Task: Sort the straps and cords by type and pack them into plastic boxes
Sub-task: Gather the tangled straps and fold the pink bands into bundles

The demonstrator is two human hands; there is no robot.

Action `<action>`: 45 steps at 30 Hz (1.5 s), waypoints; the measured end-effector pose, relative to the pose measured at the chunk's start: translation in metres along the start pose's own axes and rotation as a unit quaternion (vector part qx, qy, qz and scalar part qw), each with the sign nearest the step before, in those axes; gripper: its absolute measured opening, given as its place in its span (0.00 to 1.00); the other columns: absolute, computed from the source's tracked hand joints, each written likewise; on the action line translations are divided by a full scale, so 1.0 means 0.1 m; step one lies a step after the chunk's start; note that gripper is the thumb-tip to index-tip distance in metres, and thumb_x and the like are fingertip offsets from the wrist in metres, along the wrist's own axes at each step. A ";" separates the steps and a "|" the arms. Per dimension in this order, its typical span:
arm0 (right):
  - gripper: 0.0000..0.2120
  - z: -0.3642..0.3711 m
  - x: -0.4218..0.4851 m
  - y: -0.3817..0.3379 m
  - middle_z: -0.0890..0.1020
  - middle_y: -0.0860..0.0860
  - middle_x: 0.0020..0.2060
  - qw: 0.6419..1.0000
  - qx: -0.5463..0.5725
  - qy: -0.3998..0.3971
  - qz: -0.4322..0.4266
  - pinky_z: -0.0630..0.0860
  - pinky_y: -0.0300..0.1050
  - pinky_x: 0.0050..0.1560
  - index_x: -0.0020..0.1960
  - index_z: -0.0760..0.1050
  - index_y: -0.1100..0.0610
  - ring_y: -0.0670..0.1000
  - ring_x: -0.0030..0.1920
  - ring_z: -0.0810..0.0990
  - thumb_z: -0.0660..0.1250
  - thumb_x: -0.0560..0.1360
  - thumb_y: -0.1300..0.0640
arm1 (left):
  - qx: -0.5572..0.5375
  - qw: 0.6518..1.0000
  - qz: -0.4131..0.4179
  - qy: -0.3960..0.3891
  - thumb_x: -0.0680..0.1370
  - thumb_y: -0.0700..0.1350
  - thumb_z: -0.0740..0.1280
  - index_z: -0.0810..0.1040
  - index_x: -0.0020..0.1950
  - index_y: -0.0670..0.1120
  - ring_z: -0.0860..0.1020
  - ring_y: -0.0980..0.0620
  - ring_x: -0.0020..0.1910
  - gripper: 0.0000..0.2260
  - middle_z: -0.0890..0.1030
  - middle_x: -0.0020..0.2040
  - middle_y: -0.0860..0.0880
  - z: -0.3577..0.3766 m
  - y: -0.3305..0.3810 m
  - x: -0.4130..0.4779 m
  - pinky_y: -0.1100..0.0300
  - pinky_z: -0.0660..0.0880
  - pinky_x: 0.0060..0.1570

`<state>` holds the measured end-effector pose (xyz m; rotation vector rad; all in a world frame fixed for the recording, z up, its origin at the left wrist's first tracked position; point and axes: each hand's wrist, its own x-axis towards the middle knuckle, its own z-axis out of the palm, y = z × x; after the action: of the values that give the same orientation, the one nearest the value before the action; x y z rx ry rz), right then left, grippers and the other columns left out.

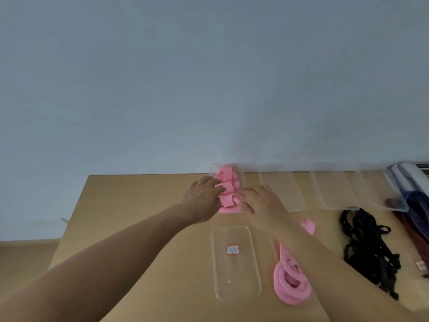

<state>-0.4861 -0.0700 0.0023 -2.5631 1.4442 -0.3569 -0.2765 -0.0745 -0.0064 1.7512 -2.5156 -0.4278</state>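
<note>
Tucking the pink strap [228, 190] into the clear box [242, 176] at the far edge of the counter [139, 217], I am gripping its folds with my left hand [204, 199] and right hand [263, 204] so they cannot spring out.

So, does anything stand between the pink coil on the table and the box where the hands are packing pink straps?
Only the person's own right hand and forearm, crossing above the pink coil toward the box. The clear labelled tray lies left of the coil, off that path. The box is open on top.
</note>
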 end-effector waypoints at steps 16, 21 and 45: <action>0.42 0.72 -0.81 -0.73 0.75 0.54 0.56 0.920 -0.076 -0.148 0.354 0.69 0.51 0.58 0.64 0.68 0.57 0.56 0.54 0.75 0.66 0.63 0.27 | -0.139 0.987 -0.033 -0.073 0.80 0.46 0.61 0.75 0.68 0.50 0.71 0.48 0.67 0.17 0.73 0.68 0.49 0.48 -0.10 -0.92 0.56 0.69 0.64; 0.48 0.79 -0.78 -0.78 0.74 0.56 0.56 0.887 -0.078 -0.171 0.423 0.68 0.48 0.49 0.60 0.66 0.59 0.56 0.53 0.75 0.70 0.55 0.26 | -0.142 0.986 -0.040 -0.077 0.79 0.46 0.61 0.75 0.68 0.49 0.72 0.48 0.66 0.17 0.74 0.67 0.49 0.54 -0.15 -0.98 0.56 0.69 0.64; 0.18 0.09 0.16 -0.43 0.81 0.55 0.44 0.845 0.387 0.054 0.366 0.78 0.55 0.43 0.47 0.69 0.53 0.57 0.39 0.80 0.73 0.65 0.47 | -0.396 0.899 -0.186 -0.013 0.81 0.45 0.59 0.73 0.48 0.42 0.79 0.50 0.33 0.08 0.81 0.38 0.48 -0.15 -0.12 -0.34 0.59 0.74 0.36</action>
<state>-0.4403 -0.0614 0.0077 -1.2728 1.7092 -0.7562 -0.2508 -0.0497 0.0089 1.8046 -1.5890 -1.2741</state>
